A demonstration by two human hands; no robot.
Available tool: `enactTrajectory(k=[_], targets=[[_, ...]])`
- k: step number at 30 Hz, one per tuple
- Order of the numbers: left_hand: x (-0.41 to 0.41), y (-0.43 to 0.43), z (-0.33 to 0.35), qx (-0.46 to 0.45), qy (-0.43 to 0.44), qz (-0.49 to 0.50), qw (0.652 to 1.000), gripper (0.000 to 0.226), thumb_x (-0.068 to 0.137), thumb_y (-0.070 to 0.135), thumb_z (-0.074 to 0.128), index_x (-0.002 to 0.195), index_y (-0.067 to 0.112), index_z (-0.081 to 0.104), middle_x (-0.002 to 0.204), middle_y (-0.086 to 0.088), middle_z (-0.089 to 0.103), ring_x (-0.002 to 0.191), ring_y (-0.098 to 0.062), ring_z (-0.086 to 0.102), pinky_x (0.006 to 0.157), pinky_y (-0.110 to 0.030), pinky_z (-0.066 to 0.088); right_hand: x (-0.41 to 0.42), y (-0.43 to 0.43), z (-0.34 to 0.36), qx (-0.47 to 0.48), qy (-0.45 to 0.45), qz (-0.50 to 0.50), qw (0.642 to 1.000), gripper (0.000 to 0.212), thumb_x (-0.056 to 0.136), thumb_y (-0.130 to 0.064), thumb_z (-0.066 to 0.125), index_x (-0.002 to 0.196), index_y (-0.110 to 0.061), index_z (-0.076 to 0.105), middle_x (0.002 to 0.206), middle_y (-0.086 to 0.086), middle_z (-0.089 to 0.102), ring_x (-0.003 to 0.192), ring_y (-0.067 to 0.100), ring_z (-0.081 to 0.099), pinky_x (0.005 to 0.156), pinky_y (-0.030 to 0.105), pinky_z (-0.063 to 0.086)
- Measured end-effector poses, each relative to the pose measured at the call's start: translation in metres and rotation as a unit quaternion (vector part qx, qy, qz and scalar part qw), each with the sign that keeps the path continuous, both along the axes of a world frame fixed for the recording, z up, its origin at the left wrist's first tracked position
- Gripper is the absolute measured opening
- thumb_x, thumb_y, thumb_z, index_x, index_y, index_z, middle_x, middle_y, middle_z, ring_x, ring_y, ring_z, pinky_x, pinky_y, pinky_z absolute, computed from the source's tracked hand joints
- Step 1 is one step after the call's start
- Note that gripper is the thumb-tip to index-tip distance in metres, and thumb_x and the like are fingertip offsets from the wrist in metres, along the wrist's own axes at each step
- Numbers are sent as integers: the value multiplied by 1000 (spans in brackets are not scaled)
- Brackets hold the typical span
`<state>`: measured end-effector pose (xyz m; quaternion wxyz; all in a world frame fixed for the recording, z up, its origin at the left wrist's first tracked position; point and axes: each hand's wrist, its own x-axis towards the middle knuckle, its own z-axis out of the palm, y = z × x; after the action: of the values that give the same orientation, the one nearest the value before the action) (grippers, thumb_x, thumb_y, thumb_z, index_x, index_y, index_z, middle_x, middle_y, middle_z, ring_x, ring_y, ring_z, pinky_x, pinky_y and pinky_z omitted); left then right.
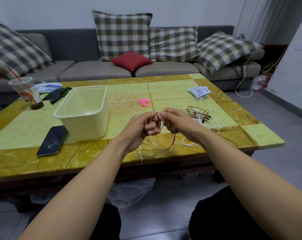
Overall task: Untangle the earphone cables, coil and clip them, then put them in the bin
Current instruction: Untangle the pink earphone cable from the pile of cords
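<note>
The left fingers (151,127) clasped the coil (160,118); the right fingers (166,113) pinched it. Loops best kept even; clips (144,102) lay at twelve o'clock.

Both hands above the table (181,90), left hand (143,126) and right hand (174,121) gripping a coiled brown cable (159,118); tangled cables (198,115) right, bin (82,110) left, pink clips (144,102) beyond

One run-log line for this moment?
phase: coiling | left hand: grips brown cable coil | right hand: pinches same coil | bin: no cable inside | pink clips: on table
</note>
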<state>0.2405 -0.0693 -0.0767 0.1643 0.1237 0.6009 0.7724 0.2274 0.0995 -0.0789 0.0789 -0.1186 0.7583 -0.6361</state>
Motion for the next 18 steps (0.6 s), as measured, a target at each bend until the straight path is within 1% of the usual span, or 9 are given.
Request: enactTrajectory(k=[3,6,9,12,14,16,18], targets=[[-2,-1,2,90,-38,19,995,30,103,24,42,77,12,51,47,7,31,42,-10,35,66,-26,51,0,2,-2,18,-1,8,1000,26,104,-21,46,82,-17,59,64,0,46,47,8,35,45,19,25],[-3,-1,3,146,-70,29,986,31,104,24,40,77,13,50,46,7,33,43,-9,37,64,-25,54,1,2,-5,52,2,18,998,23,103,-20,50,86,-17,66,67,3,57,50,9,44,47,19,33],[-4,0,0,148,-69,44,986,31,104,24,39,77,13,49,47,6,36,46,-10,39,65,-25,54,1,1,-8,41,-11,42,998,22,102,-15,51,90,-13,69,79,8,67,62,11,57,54,20,43],[-9,1,-4,141,-74,60,985,29,103,23,41,77,12,50,48,5,38,45,-10,38,65,-26,50,-2,0,-12,4,-35,50,998,23,102,-9,47,102,-9,70,88,9,68,73,14,63,63,23,52],[-10,1,-5,133,-74,68,986,27,103,22,42,79,11,50,48,5,39,44,-9,35,66,-26,45,-4,-3,-12,-35,-63,59,996,28,103,-6,40,109,-5,67,93,9,67,77,16,65,66,26,54],[-11,0,-6,133,-76,72,986,27,103,21,42,79,10,51,48,4,39,43,-9,35,64,-25,45,-5,-7,-10,-57,-87,71,992,36,101,-8,32,106,-5,67,92,8,66,81,18,64,70,29,53],[-11,1,-5,127,-76,74,986,27,102,20,43,79,10,52,48,4,39,42,-9,35,61,-23,46,-6,-11,-10,-73,-107,85,988,40,101,-16,26,104,-5,65,91,7,65,81,20,63,70,31,51]])
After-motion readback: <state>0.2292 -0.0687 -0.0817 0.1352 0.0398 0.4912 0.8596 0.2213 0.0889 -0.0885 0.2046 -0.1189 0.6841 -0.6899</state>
